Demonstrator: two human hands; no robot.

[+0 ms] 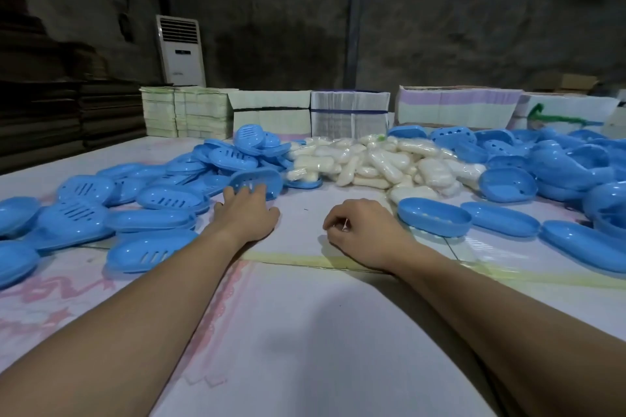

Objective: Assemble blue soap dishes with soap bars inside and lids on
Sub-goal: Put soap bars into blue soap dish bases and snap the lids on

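My left hand (pixel 247 210) reaches forward, its fingers stretched onto the near rim of a blue slotted soap dish part (pixel 262 179) at the edge of the left pile (pixel 162 196); the thumb stays off to the side. My right hand (pixel 359 230) rests on the table with its fingers curled in; a small pale sliver shows at the fingertips and I cannot tell what it is. Wrapped white soap bars (pixel 372 159) are heaped in the middle behind both hands. A closed blue dish (pixel 433 217) lies just right of my right hand, with two more in a row (pixel 501 218).
Deep blue dish shells (pixel 508 184) are piled at the right. Cartons and bundled sheets (pixel 350 112) line the back edge of the table (pixel 305 332). A yellowish tape seam (pixel 298 259) crosses the cover under my wrists. A white floor air conditioner (pixel 181 51) stands behind.
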